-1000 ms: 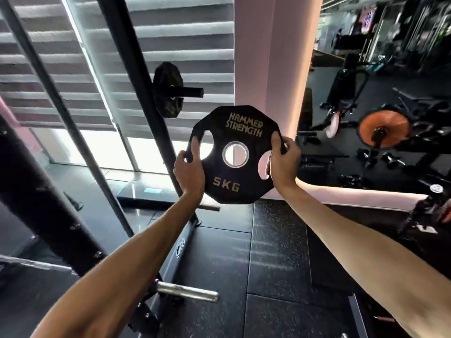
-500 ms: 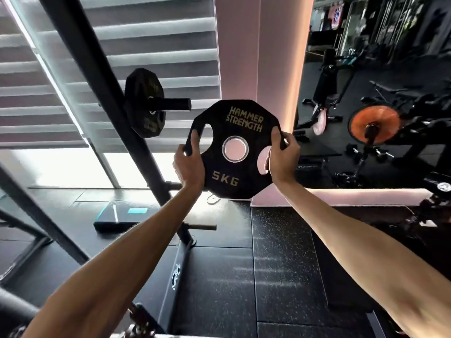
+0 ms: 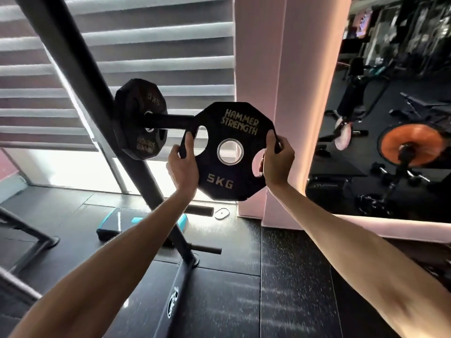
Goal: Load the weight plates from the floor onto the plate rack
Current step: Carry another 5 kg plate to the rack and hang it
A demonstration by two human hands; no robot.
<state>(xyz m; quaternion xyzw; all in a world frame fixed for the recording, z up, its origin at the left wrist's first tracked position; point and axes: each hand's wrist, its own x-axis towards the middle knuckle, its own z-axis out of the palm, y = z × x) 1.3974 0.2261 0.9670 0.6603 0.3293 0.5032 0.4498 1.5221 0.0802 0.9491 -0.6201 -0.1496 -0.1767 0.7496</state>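
plate rack (image 3: 80, 76): black slanted upright crossing the frame from upper left down to a base on the floor, left of and behind the grip. a horizontal peg (image 3: 168, 120) sticks out from it toward the held plate; the peg's free end sits just at the plate's upper left edge, whether touching or not cannot be told.

loaded plate (image 3: 140, 118): black, already on that peg, pushed back against the upright, up and left of the left hand. gold lettering on it reads upside down.

held plate (image 3: 231, 152): black polygonal, gold text "hammer strength" above the centre hole, "5kg" below. face toward the camera, roughly upright, raised in the air between both hands, clear of the floor. its centre hole is to the right of and lower than the peg end, not on the peg.

left hand (image 3: 183, 167): closed around the left rim, fingers through the left grip slot, thumb (image 3: 188, 142) on the front face.

right hand (image 3: 278, 162): closed around the right rim at the right grip slot, thumb on the front face.

lower peg (image 3: 206, 250): short, bare, near the rack base, well below the grip.

small white object (image 3: 221, 212) on the floor below the held plate; kind cannot be told.
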